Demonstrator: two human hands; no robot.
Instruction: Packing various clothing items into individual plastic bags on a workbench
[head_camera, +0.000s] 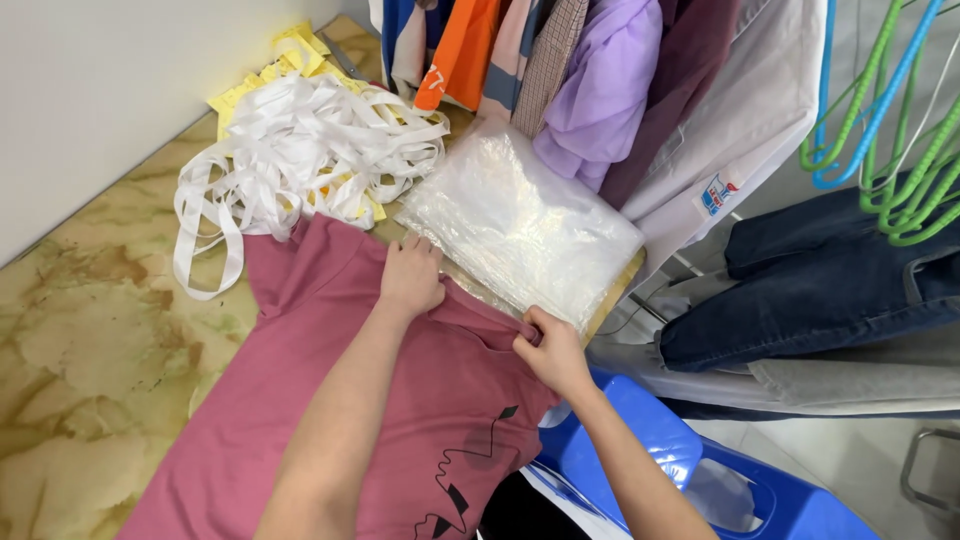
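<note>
A dusty-pink T-shirt (330, 420) is spread over the marbled floor (90, 330) in the lower left and centre of the frame, its black line print partly cut off by the bottom edge and its lower hem lost beyond the frame. The left hand (410, 275) is laid knuckles-up on the shirt's upper edge at centre frame, fingers curled together and pressed into the cloth; the fingertips are hidden underneath, so whether fabric is actually gripped cannot be told. The right hand (552, 350), just right of centre, is pinched shut on a fold of the shirt's edge, thumb and fingers closed on the fabric. Just above both hands a stack of clear plastic bags (520, 225) is seen, resting on a board whose yellowish edge alone shows. A heap of white fabric strips (300, 150) is piled in the upper left, with yellow paper slips (290, 50) mostly buried beneath it. Hanging garments (600, 80) are cropped by the top edge. Folded dark jeans (820, 280) lie at the right, green and blue hangers (890, 120) above them. A blue plastic stool (660, 450) is half covered by the right forearm at lower right.
</note>
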